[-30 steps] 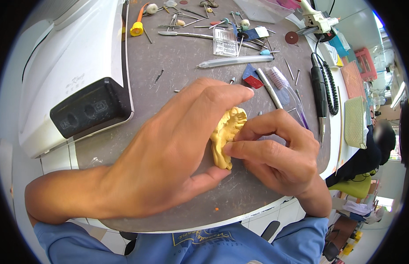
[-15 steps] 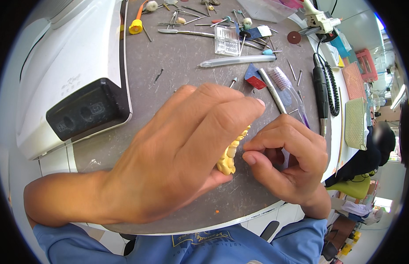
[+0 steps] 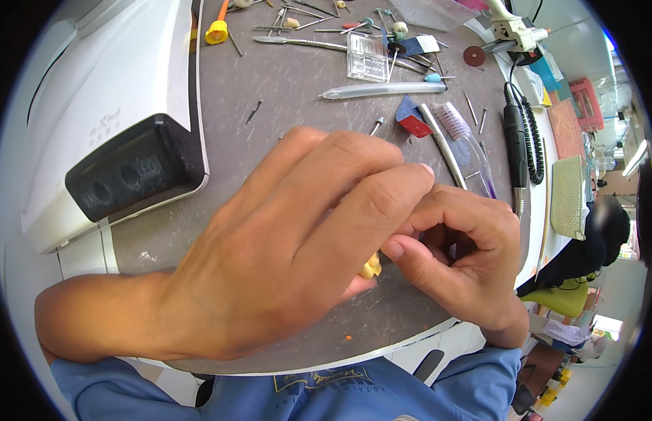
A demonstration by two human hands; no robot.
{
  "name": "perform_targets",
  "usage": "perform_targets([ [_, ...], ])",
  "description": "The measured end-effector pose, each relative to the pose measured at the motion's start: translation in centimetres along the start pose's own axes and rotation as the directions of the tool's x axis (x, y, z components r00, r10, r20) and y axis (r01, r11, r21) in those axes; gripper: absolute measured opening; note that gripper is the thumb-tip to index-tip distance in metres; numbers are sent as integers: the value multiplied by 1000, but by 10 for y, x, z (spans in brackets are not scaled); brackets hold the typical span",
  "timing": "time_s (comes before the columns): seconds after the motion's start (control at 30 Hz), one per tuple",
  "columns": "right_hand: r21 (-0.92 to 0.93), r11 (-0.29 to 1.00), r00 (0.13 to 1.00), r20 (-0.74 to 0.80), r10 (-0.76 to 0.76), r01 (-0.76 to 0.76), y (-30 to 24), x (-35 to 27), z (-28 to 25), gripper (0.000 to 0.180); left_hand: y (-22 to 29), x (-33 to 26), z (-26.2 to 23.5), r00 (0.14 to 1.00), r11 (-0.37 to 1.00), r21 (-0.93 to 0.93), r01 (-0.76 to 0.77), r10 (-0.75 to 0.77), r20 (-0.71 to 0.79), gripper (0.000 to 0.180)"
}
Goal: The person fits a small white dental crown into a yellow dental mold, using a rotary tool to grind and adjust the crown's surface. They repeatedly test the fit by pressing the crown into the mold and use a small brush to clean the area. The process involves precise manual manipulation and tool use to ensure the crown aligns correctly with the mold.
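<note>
My left hand (image 3: 291, 231) is closed round a yellow dental model (image 3: 371, 266) above the front of the bench. Only a small lower piece of the model shows between my fingers; the rest is hidden. Close against it on the right, my right hand (image 3: 463, 252) has its thumb and forefinger brought together in a pinch at the model's side. Whatever lies between those fingertips, if anything, is too covered to make out.
A white machine with a black front (image 3: 133, 172) stands at left. Beyond my hands lie a translucent tube (image 3: 382, 90), a brush (image 3: 456, 123), a clear lidded box (image 3: 367, 57) and several burs. A black handpiece (image 3: 514, 133) with coiled cord is at right.
My right hand has moved in against the dental model, its fingertips now meeting it. The left hand has shifted slightly right, and much less of the model shows.
</note>
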State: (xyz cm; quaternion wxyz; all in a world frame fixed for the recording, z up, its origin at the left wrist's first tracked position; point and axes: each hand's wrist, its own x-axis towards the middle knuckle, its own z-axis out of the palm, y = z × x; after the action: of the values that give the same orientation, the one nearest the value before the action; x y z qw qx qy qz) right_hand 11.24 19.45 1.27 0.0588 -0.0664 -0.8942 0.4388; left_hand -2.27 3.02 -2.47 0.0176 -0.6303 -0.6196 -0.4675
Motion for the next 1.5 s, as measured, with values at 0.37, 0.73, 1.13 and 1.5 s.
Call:
perform_targets([
  [0.37, 69, 993, 994, 52, 94, -97, -4, -1, -1, 5, -4, -2, 9, 997, 997, 60, -56, 59, -52, 81],
  [0.73, 79, 985, 988, 32, 151, -154, -10, 2, 5, 7, -6, -8, 3, 999, 999, 18, -34, 35, -14, 81],
  [1.13, 442, 888, 988, -138, -71, 125, 7, 14, -6, 26, 6, -10, -28, 963, 951, -158, 266, -269, 1, 90],
  [1.5, 939, 343, 982, 81, -171, -17, 28, 6, 9, 51, 14, 7, -21, 983, 994, 52, 95, -102, 154, 83],
])
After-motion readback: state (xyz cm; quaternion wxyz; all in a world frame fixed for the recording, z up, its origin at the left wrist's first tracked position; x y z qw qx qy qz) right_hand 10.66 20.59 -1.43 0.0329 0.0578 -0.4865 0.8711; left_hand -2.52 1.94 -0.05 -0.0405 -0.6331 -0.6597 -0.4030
